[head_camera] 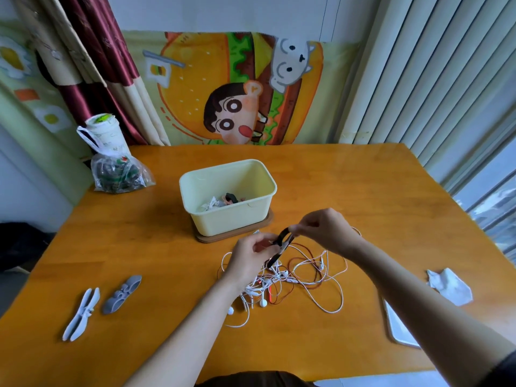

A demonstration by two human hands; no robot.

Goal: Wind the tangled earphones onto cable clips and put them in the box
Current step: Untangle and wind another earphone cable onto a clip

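Left hand (249, 256), right hand (321, 228): you're pinching the black clip (282, 241).
Below your fingers, the tangled earphones (296, 277) are possibly snagging, dragging along.

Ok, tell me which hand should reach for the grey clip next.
Probably the left hand: the grey clip lies out to its left, while the right hand sits beyond the earphone tangle. Both now hold the black clip.
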